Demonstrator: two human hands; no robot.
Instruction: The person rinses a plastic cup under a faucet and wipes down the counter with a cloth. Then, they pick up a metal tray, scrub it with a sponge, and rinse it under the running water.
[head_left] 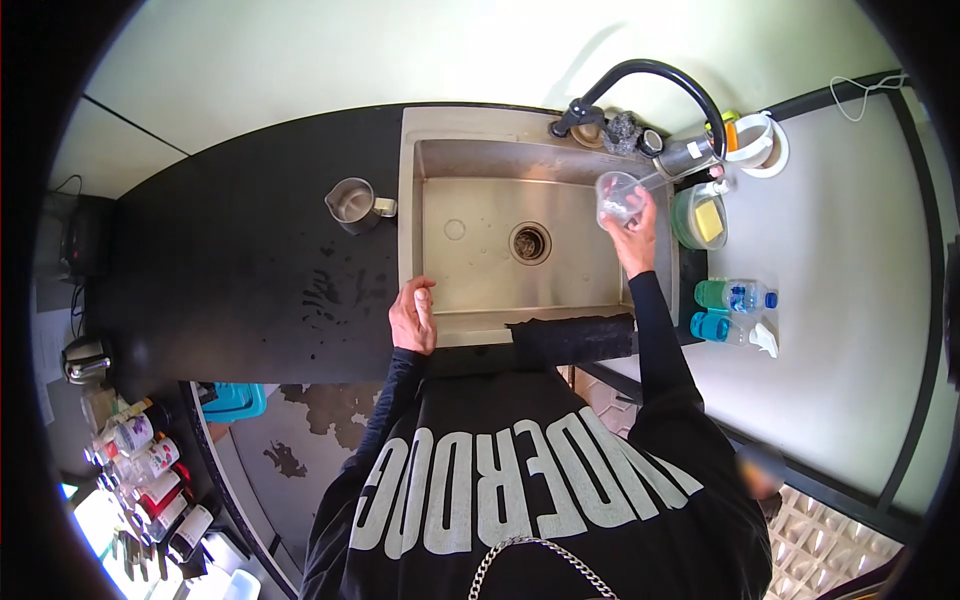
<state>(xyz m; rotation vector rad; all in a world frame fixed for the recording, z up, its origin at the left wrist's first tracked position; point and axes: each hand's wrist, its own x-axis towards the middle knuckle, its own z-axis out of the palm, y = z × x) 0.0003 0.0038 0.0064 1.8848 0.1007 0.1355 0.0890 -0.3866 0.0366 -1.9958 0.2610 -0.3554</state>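
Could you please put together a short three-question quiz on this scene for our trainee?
1. Which hand holds the clear cup?
2. True or false: the metal jug stands inside the sink.
3. Where is the yellow sponge?
A) in the sink
B) in a tub to the right of the sink
C) in the jug

Key: 1. The right hand. 2. False; it stands on the black counter. 3. B.
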